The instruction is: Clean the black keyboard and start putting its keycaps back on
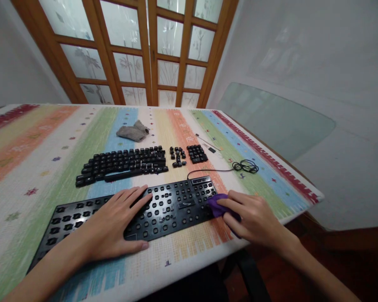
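Left fingers (140,202) (spread) touch keyboard (173,207); right fingers (234,205) clutch cloth (217,204).

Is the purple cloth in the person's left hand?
No, the right hand holds the purple cloth at the right end of the stripped keyboard, while the left hand rests spread on it.

L hand (113,222) spread on blk kbd base (164,212), thumb at near edge. R hand (255,216) grips purple cloth (218,203) at base's R end. Loose keycaps just behind, in rows: big blk block (126,162) on L, small cluster (178,155) in mid, numpad block (197,154) on R. Grey cloth (132,132) farther back. Cable (245,166) runs from base's far edge to a coil on R. Thin rod (208,141) + small dk piece (212,149) nr numpad block. All on striped tablecloth (220,176); wood-framed glass doors (153,50) beyond.
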The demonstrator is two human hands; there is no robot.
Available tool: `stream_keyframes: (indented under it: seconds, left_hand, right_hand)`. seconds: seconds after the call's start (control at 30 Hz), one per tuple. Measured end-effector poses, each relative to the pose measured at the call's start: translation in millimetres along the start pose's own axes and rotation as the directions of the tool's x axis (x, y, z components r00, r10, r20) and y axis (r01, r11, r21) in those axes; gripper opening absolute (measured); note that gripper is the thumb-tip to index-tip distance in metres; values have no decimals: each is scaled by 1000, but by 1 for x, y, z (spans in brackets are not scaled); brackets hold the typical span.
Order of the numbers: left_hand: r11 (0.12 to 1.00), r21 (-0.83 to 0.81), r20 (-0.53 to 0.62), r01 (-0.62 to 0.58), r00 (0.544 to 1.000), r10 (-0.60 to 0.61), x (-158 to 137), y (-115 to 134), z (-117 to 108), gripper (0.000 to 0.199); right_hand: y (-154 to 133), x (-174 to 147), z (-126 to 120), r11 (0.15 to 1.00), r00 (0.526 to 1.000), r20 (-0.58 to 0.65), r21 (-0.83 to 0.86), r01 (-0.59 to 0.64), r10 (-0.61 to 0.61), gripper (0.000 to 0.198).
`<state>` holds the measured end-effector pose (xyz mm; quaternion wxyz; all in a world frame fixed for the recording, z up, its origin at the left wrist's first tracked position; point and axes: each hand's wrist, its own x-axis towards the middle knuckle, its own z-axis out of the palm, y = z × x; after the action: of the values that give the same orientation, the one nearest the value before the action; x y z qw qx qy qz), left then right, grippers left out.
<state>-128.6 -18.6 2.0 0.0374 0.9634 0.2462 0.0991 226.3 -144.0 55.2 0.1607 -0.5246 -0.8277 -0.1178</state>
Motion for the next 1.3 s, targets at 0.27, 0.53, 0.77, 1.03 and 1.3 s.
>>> stream_keyframes:
  seconds: [0.27,0.53,0.77,1.03,1.3]
  left_hand:
    - [1000,24,-46,10,999,-9,-2,1,1,97]
    - [998,64,-11,13,1000,-12,-19,-12,-24,96]
    - [977,208,-17,-54,998,59,-14,-7,-31,93]
    - [986,69,-123,-150,980,158,25,67,-17,30]
    - [998,45,-162,-48,985,55,25,82,6,27]
  right_hand:
    - [16,9,-6,998,984,-172,-25,-51,46,14]
    - [28,11,8,999,996,-86,50,14,-10,17]
    - [15,32,18,985,987,-117,117,127,-114,18]
    - [-17,58,48,888,879,189,247,389,-438,14]
    - [-15,55,51,907,859,319,265,326,-402,21]
